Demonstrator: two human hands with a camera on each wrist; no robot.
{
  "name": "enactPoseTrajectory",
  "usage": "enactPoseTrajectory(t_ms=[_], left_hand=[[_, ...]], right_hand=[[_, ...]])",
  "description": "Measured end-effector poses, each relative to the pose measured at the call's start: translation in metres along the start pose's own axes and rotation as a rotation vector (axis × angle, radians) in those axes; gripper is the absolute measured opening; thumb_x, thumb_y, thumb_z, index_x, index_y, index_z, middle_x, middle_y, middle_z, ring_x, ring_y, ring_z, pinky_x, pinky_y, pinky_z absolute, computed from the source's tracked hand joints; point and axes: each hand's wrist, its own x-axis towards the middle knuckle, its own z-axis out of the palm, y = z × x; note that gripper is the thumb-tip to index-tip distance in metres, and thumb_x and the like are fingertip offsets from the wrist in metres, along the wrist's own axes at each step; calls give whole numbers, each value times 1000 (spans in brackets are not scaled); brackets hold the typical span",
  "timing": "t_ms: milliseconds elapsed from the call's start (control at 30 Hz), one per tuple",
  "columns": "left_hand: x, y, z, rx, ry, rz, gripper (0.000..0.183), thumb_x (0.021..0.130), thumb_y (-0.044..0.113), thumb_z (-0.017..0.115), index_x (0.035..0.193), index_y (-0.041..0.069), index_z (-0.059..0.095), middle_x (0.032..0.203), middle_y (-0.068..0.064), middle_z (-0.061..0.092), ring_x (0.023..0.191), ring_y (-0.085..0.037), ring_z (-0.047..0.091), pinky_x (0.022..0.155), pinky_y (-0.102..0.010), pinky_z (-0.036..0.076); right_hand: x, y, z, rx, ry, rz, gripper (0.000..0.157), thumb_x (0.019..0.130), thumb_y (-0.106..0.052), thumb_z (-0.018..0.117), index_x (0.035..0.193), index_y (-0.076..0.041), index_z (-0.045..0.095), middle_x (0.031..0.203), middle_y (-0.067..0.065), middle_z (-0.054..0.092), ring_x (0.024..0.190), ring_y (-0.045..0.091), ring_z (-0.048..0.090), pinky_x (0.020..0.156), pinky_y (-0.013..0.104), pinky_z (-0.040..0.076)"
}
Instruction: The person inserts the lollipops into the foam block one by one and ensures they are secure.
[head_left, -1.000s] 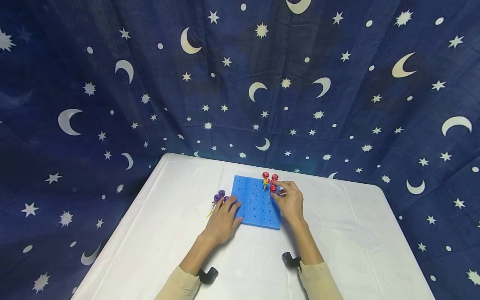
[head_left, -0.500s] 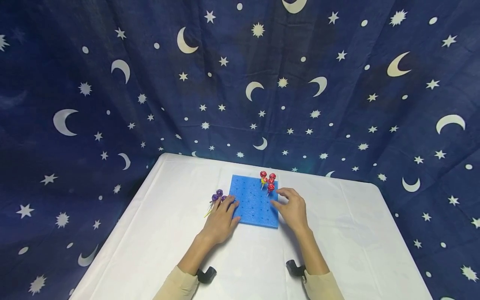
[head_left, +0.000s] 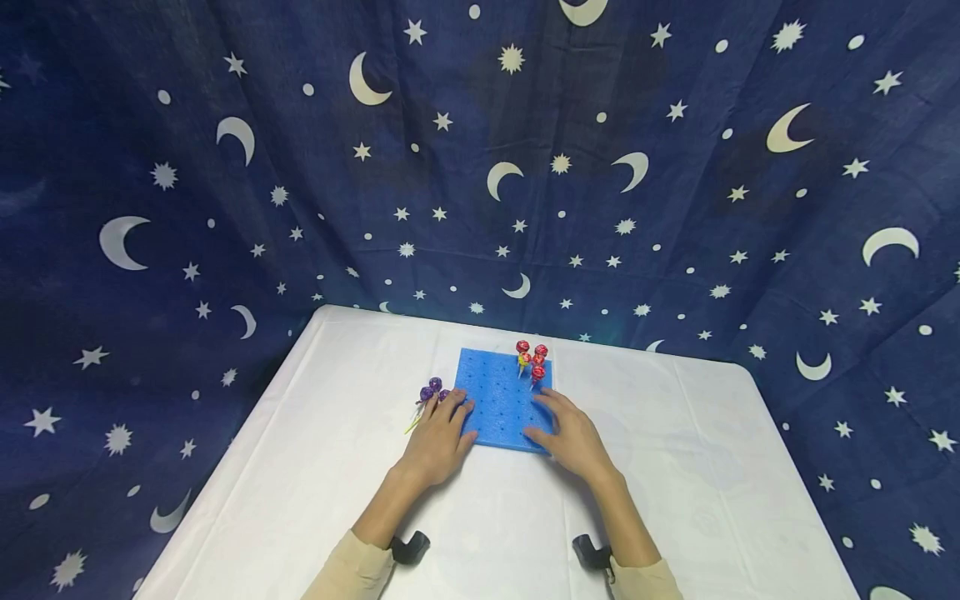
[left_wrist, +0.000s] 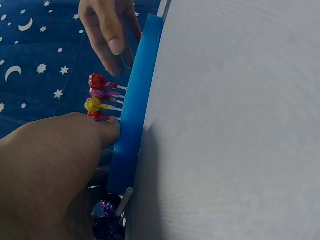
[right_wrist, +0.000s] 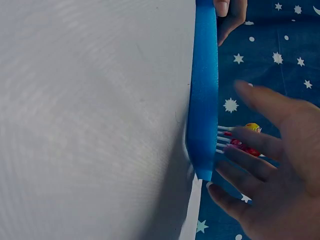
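A blue foam block [head_left: 497, 412] with rows of small holes lies flat on the table. My left hand [head_left: 435, 443] rests on its left edge, fingers extended, with the thumb near the front. Several red lollipops [head_left: 537, 372] and a yellow lollipop [head_left: 524, 360] stand by their sticks in the far right corner. Over the block's right edge is my right hand [head_left: 576, 437], fingers spread and holding nothing; in the right wrist view the fingers [right_wrist: 255, 162] pass in front of the lollipop sticks. Purple lollipops [head_left: 427, 394] lie left of the block, partly hidden by my left hand.
A white cloth covers the table [head_left: 660, 467]. Behind it hangs a dark blue curtain [head_left: 450, 183] with moons and stars. Black wrist mounts [head_left: 410, 548] sit on both forearms.
My right hand has let go of a red lollipop, which now stands in the block, and has moved toward the block's near right side. My left hand stays on the left edge.
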Motion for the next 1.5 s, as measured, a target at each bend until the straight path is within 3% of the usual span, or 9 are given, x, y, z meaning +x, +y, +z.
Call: enactPoseTrajectory(t_ms=[167, 467, 967, 1300, 1500], left_hand=[[0, -1, 2, 6, 10, 7, 57, 109, 39, 52, 153, 3, 49, 162, -17, 41, 154, -31, 32, 127, -58, 20], [1, -2, 3, 6, 12, 5, 56, 109, 38, 52, 153, 4, 49, 163, -16, 40, 154, -32, 31, 127, -57, 19], [2, 2, -3, -11, -15, -6, 58, 108, 39, 54, 155, 4, 47, 162, -16, 40, 154, -32, 32, 127, -57, 21], [5, -4, -16, -147, 60, 2, 68, 105, 36, 62, 161, 7, 36, 162, -18, 38, 152, -39, 34, 125, -59, 24], [9, -16, -25, -183, 140, -92, 65, 106, 25, 61, 162, 10, 32, 158, -17, 40, 146, -37, 40, 121, -59, 33]], right_hand=[[-1, 3, 7, -30, -79, -41, 68, 92, -37, 81, 150, -12, 56, 164, 10, 41, 150, 38, 38, 120, 60, 36], [-1, 6, 9, -54, -74, -69, 64, 93, -37, 80, 148, -11, 59, 163, 10, 43, 150, 37, 40, 120, 58, 36], [-3, 6, 11, -48, -71, -45, 63, 94, -37, 80, 148, -13, 59, 164, 9, 42, 150, 38, 39, 119, 61, 36], [-4, 7, 11, -50, -54, -65, 63, 93, -35, 80, 148, -12, 59, 163, 11, 44, 149, 40, 40, 117, 62, 38], [-5, 5, 10, -29, -66, -62, 63, 94, -34, 79, 148, -11, 58, 164, 10, 42, 150, 38, 39, 119, 60, 36]])
